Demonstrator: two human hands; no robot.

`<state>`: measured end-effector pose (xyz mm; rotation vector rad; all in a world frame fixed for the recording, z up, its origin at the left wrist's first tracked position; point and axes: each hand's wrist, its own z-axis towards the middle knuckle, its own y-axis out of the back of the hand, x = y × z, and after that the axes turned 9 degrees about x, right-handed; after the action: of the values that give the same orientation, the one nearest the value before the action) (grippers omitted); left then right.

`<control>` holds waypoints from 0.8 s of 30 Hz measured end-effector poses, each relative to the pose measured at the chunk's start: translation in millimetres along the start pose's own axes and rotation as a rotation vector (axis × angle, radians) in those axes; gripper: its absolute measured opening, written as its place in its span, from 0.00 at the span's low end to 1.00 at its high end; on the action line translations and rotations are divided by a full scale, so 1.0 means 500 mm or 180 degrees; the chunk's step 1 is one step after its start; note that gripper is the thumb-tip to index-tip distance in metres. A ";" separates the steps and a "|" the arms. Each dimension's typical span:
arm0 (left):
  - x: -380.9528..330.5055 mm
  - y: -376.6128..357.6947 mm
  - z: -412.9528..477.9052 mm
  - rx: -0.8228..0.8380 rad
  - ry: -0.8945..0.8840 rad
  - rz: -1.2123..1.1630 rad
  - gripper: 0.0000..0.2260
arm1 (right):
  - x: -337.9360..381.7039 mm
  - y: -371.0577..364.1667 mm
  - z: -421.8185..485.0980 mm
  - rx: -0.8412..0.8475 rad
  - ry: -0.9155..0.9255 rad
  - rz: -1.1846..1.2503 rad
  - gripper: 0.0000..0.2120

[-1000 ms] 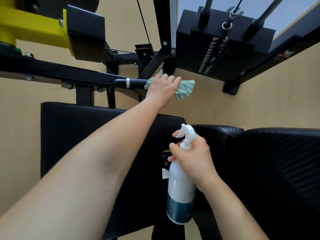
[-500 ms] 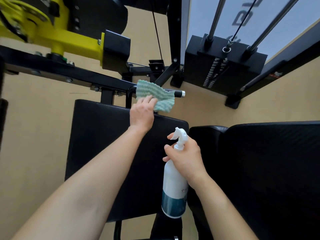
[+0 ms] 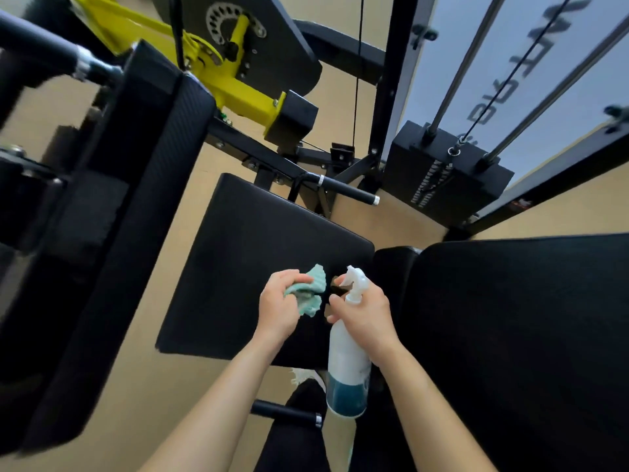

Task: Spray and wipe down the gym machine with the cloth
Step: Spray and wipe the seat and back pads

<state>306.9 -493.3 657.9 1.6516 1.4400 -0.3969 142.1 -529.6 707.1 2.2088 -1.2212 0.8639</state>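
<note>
Of the person only the two arms are visible, and both are bare all the way from the left hand (image 3: 277, 310) and the right hand (image 3: 366, 315), along the wrists and the forearms, to the lower edge of the view. The forearms look smooth, and they appear wider toward the lower edge, where the wide lens stretches them. Low between them there is a black shape (image 3: 292, 441) that may be a leg in black trousers, but I cannot tell if it belongs to the person.
</note>
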 end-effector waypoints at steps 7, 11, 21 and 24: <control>-0.013 0.043 -0.182 0.0197 0.0305 -0.0768 0.08 | 0.007 -0.018 -0.090 0.0003 0.0330 -0.0212 0.11; 0.005 0.082 -0.241 0.0573 0.0025 -0.0949 0.09 | 0.001 -0.038 -0.149 -0.0223 0.0460 -0.0207 0.10; 0.134 0.164 -0.340 0.1810 -0.0207 0.0134 0.05 | -0.154 -0.214 -0.358 -0.1707 0.0561 0.0225 0.12; 0.169 0.161 -0.365 0.2018 -0.0117 0.0351 0.03 | -0.224 -0.274 -0.412 -0.1966 0.0435 0.0640 0.12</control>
<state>348.9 -294.0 731.0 2.1925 1.2554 -0.8815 153.8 -262.5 756.2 1.5345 -1.4241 0.5893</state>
